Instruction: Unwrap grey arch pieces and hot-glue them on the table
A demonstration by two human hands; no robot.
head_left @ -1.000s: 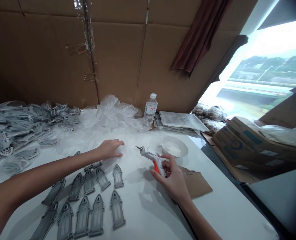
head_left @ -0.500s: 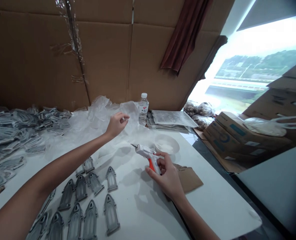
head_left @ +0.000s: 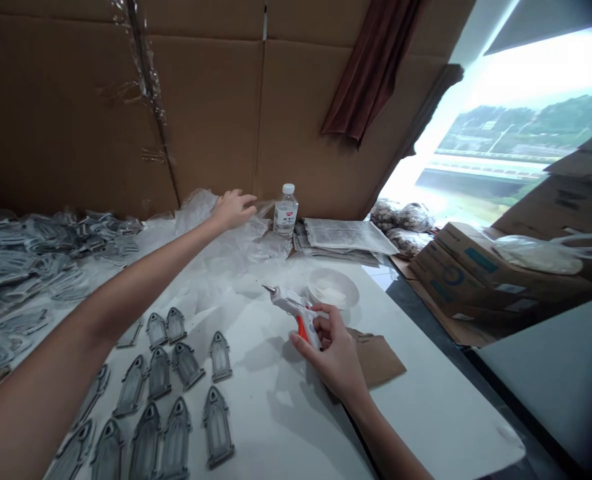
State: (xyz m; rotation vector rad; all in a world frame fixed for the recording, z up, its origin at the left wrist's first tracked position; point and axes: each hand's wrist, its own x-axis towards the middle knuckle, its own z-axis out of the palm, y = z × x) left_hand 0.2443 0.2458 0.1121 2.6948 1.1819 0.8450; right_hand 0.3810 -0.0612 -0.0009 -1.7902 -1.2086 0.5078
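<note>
My right hand is wrapped round the handle of a white hot glue gun with an orange trigger. Its metal nozzle points left, above the white table. My left hand reaches out over a heap of clear plastic bags at the back, its fingers stretched out and apart. Whether the fingertips touch the plastic, I cannot tell. Several grey arched window-shaped pieces lie in loose rows at the front left, partly behind my left forearm.
A clear bottle stands at the back beside a stack of flat wrapped sheets. Behind the glue gun is a white bowl; a cardboard piece lies under my right hand. More grey pieces are piled left. Cardboard boxes sit right.
My left hand has moved up and away, over the plastic heap, and its fingers have spread. Plastic that stood up beside it now lies lower. My right hand and the glue gun stay nearly still.
</note>
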